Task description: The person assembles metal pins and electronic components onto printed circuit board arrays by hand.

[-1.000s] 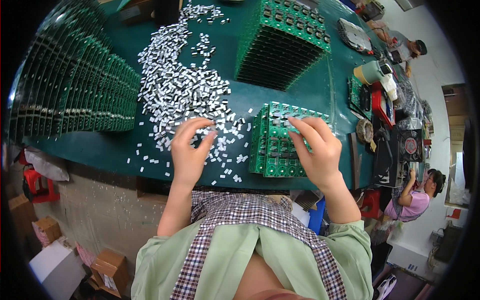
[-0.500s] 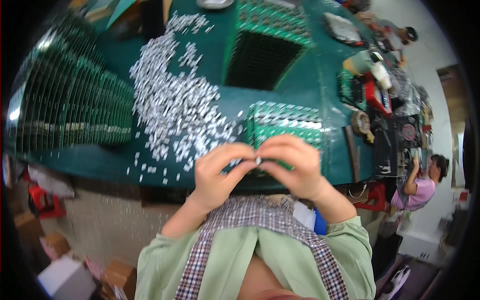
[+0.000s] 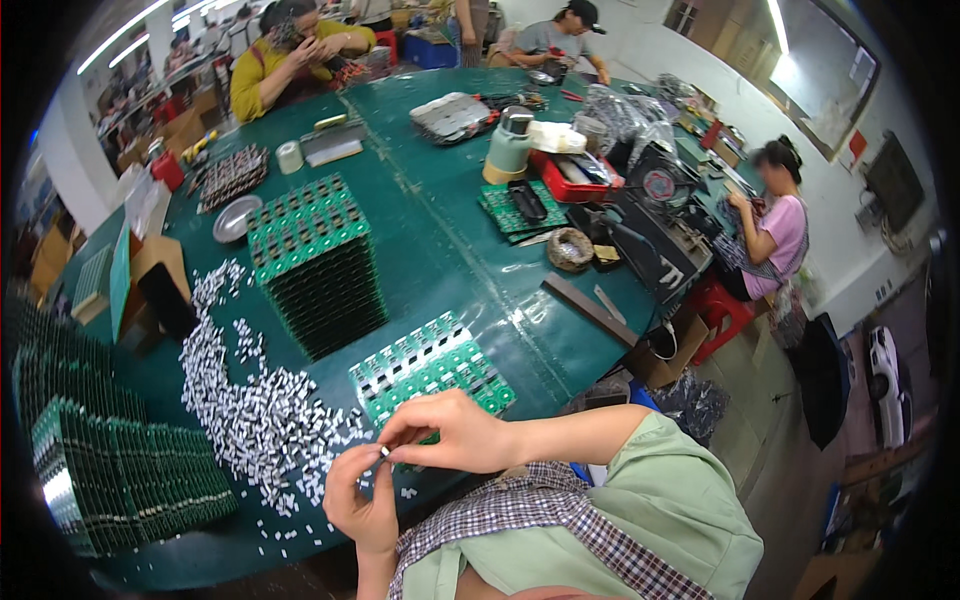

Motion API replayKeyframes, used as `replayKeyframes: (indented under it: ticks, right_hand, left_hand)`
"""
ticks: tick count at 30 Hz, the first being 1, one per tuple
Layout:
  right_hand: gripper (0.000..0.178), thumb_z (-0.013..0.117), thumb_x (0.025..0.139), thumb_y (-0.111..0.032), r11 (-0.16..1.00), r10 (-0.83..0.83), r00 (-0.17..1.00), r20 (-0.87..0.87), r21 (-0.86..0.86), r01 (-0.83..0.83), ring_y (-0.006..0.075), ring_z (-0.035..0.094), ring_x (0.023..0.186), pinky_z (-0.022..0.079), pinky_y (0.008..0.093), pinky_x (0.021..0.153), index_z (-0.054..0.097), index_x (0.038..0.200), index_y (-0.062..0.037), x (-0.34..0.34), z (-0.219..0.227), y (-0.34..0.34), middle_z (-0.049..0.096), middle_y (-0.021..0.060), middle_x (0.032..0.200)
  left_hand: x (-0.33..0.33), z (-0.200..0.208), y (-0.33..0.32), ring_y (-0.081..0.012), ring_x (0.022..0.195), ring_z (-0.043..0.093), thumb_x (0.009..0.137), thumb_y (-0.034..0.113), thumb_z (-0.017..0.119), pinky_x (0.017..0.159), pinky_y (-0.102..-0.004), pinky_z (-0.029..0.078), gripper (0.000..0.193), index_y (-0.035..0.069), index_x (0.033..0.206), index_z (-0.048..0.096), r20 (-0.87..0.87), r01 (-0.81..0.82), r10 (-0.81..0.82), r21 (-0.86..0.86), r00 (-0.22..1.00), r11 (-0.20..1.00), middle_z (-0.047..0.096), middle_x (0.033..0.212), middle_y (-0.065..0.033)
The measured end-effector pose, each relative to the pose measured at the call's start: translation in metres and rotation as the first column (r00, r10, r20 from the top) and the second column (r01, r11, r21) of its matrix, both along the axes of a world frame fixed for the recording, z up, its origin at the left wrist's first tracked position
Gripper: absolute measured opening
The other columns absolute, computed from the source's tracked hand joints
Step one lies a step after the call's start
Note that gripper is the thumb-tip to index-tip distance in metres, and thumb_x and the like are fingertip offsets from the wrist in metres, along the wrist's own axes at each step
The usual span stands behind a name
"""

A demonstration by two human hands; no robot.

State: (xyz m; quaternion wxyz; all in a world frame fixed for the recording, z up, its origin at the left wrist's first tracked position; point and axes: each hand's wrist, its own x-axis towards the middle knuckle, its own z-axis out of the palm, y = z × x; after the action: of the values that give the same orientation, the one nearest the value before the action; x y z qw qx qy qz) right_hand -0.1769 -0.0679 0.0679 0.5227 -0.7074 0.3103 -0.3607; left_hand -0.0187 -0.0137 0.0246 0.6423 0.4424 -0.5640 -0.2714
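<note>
My left hand (image 3: 360, 505) and my right hand (image 3: 455, 432) meet at their fingertips over the table's near edge. Pinched between them is a small white piece (image 3: 385, 452), its exact kind too small to make out. Just beyond my right hand lies a green circuit board panel (image 3: 432, 365) with rows of white and dark parts, its near edge partly covered by that hand. A loose heap of small white-and-grey pieces (image 3: 270, 425) spreads to the left of both hands.
A tall stack of circuit boards (image 3: 318, 265) stands beyond the panel; more stacked boards (image 3: 130, 480) fill the near left. On the right are a dark metal bar (image 3: 590, 310), a tape roll (image 3: 569, 249) and a red tray (image 3: 575, 178). Other people sit around the table.
The view has tilted up and swung right, bringing in the far table and more people. Both hands stay together at the fingertips, still pinching the small white piece.
</note>
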Motion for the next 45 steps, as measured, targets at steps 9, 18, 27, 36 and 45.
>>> replayKeyframes:
  ticks: [9,18,27,36,45]
  right_hand:
    - [0.017,0.071,0.077,-0.005,0.950,0.031,0.993,0.116,-0.312,0.007,0.0237,0.063,0.082,0.051,0.0317,0.069,0.064,0.092,-0.0003,-0.005,-0.012,0.000,0.064,0.0095,0.089]
    - [0.018,0.071,0.078,-0.004,0.952,0.118,0.990,0.075,-0.292,-0.091,0.0209,0.063,0.078,0.051,0.0302,0.068,0.062,0.092,0.0000,-0.009,-0.009,0.004,0.062,0.0101,0.089]
    - [0.018,0.071,0.075,-0.008,0.961,0.210,0.975,-0.066,-0.169,-0.218,0.0194,0.063,0.076,0.051,0.0304,0.067,0.060,0.088,-0.0026,-0.008,-0.003,-0.007,0.060,0.0090,0.083]
    - [0.023,0.078,0.063,0.000,0.806,-0.067,0.982,-0.176,-0.589,-0.051,0.0214,0.066,0.070,0.054,0.0287,0.058,0.067,0.083,-0.0005,-0.005,-0.006,-0.004,0.066,0.0098,0.080]
    - [0.016,0.075,0.068,0.001,0.925,-0.060,0.967,-0.249,-0.378,-0.041,0.0221,0.066,0.076,0.052,0.0305,0.066,0.067,0.082,-0.0006,-0.002,-0.001,-0.014,0.066,0.0096,0.080]
  left_hand:
    - [-0.001,-0.005,-0.004,-0.0170,0.086,0.056,0.079,-0.002,0.065,0.077,-0.0258,0.045,0.012,-0.003,0.088,0.056,-0.262,0.151,-0.131,0.058,0.956,0.987,0.058,0.093,-0.0112]
    - [-0.001,-0.006,0.007,-0.0148,0.080,0.049,0.082,-0.002,0.059,0.074,-0.0251,0.040,0.008,0.000,0.084,0.052,-0.124,0.108,-0.102,0.040,0.987,0.993,0.052,0.088,-0.0081]
    - [0.004,-0.009,0.007,-0.0283,0.074,0.060,0.072,-0.007,0.062,0.068,-0.0348,0.047,0.014,0.001,0.081,0.055,0.177,0.073,-0.066,-0.032,0.982,0.997,0.060,0.080,-0.0135]
    - [0.009,-0.010,-0.004,-0.0238,0.073,0.066,0.070,-0.004,0.073,0.063,-0.0300,0.053,0.017,-0.001,0.084,0.065,0.170,0.049,-0.030,-0.110,0.985,0.993,0.067,0.081,-0.0116]
    - [0.023,-0.016,-0.008,-0.0265,0.068,0.062,0.070,-0.002,0.070,0.059,-0.0334,0.051,0.015,0.000,0.083,0.062,0.135,0.144,-0.133,-0.071,0.982,0.987,0.062,0.080,-0.0118]
